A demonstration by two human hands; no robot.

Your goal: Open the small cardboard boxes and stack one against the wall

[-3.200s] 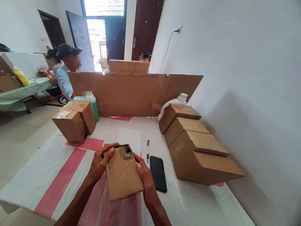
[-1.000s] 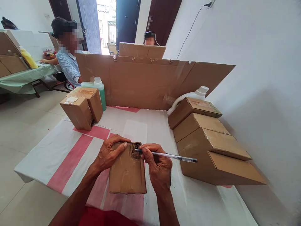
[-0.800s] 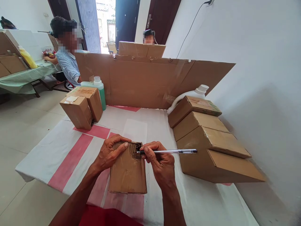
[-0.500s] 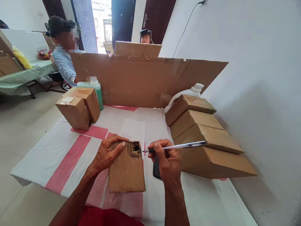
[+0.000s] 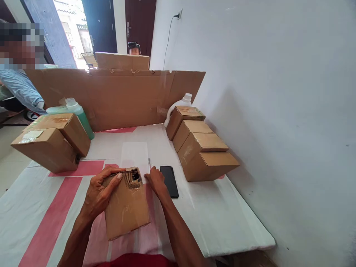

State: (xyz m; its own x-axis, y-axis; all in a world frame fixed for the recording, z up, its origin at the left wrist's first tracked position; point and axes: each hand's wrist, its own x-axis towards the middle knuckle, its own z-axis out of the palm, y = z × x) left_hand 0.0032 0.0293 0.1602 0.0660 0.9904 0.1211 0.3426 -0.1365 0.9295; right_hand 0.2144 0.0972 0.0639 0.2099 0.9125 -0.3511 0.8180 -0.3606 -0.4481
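Note:
My left hand (image 5: 97, 193) grips the upper left corner of a small cardboard box (image 5: 126, 207) that lies tilted on the red-striped table cover. The box has a torn hole at its top edge with something dark inside. My right hand (image 5: 157, 181) rests on the table by the box's upper right corner, fingers closed on the near end of a pen (image 5: 149, 165). The pen lies flat and points away from me. A black phone (image 5: 169, 181) lies just right of that hand.
Three cardboard boxes (image 5: 203, 155) lean in a row against the right wall, a white jug (image 5: 180, 105) behind them. Two more boxes (image 5: 47, 144) and a green bottle (image 5: 80, 115) stand at the left. A cardboard screen (image 5: 111, 96) closes the table's far side; a person's sleeve (image 5: 19, 87) shows beyond.
My right hand drew the pen out of the box's torn hole and brought it down onto the table beside the phone. The view swung to the right. My left hand kept its grip.

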